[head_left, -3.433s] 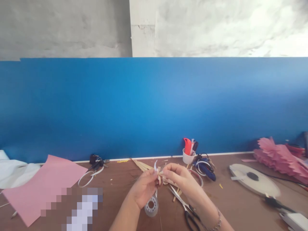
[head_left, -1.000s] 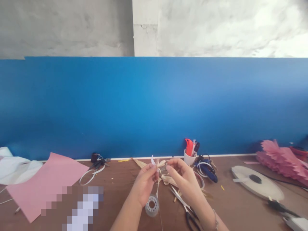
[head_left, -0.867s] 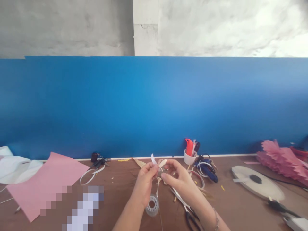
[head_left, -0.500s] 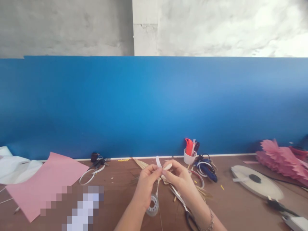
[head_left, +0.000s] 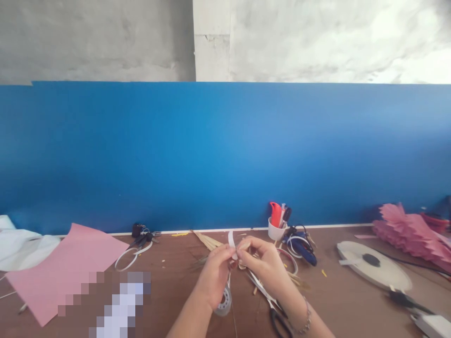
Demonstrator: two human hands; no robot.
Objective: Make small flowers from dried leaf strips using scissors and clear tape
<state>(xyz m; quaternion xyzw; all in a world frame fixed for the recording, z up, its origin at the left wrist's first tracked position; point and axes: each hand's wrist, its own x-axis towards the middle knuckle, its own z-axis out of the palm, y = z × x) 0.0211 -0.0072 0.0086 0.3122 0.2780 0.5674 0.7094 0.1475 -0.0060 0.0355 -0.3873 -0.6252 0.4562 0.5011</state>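
Both of my hands meet at the middle of the table, thumbs and fingertips pinched close together. My left hand (head_left: 216, 272) grips a narrow white strip (head_left: 231, 238) whose free end stands up above the fingers. My right hand (head_left: 260, 257) pinches at the same spot; a small pale piece shows at its fingertips, partly hidden. Below the left hand lies a roll of clear tape (head_left: 224, 303). Scissors (head_left: 278, 320) with black handles lie under my right wrist. Dry straw-coloured strips (head_left: 207, 240) spread behind the hands.
A white cup (head_left: 276, 230) with a red tool and pens stands by the blue partition (head_left: 211, 155). Pink paper (head_left: 70, 272) lies left, near white cable loops (head_left: 127, 258). At right are a pale oval reel (head_left: 387, 277), pleated pink paper (head_left: 408, 234) and a black plug (head_left: 405, 298).
The fingers have shifted slightly around the strip; the pale piece at the right fingertips shows less now. The strip's free end stands a little more upright. The view has moved very slightly.
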